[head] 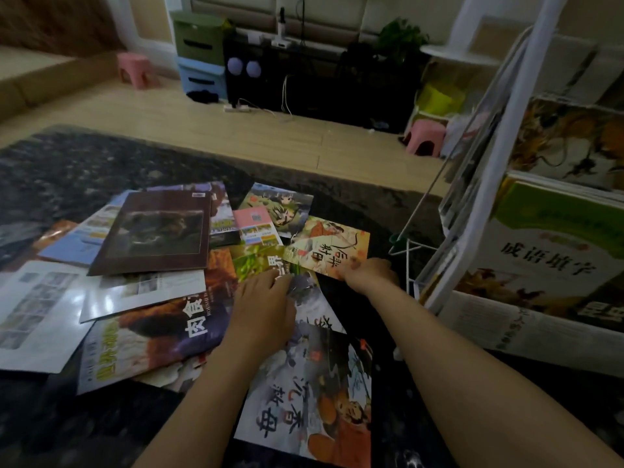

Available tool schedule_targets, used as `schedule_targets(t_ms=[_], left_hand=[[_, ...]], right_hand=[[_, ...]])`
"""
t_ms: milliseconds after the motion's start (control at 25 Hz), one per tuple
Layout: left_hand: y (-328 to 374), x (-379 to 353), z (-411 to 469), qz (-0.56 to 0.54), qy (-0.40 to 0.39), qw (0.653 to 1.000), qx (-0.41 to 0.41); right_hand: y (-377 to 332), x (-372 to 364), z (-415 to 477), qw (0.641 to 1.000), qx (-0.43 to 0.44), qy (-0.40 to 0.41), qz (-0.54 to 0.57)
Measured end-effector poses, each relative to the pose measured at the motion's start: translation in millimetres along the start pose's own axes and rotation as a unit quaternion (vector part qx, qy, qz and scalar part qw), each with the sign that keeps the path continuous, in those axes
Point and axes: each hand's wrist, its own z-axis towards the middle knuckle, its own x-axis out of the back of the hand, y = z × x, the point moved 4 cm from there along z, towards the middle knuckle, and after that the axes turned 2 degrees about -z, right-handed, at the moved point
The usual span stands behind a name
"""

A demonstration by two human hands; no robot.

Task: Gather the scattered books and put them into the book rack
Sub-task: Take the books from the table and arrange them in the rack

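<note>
Ahead of you a pale wood floor (236,130) runs to a beige wall (153,18). Nearer you, a dark mottled rug (67,163) covers it. Against the wall you have a green box (197,37) stacked on a blue box (202,77), with a black cabinet (320,82) just beside them. A white power strip (237,108) lies at the cabinet's foot. You see a pink stool (135,70) left of the boxes and a 2nd pink stool (424,136) right of the cabinet. A leafy plant (401,38) shows above the cabinet's right end. The light is dim.
</note>
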Motion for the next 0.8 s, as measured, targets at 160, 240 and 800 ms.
schedule_targets(t_ms=[160, 240, 800], left_hand=[[-4.3, -0.1, -0.3, 0.011, -0.011, 1.0, 0.007], [-5.5, 1.6, -0.5, 0.005, -0.011, 1.0, 0.013], [-4.7, 19.3, 1.1, -0.044, 0.038, 0.998, 0.023]], right_hand=[[-7.3, -10.6, 15.5, 1.0, 0.019, -0.004, -0.01], [-8.2, -9.7, 13.4, 0.998, 0.01, -0.021, 0.051], [-35.5, 47.2, -36.5, 0.963, 0.221, 0.114, 0.104]])
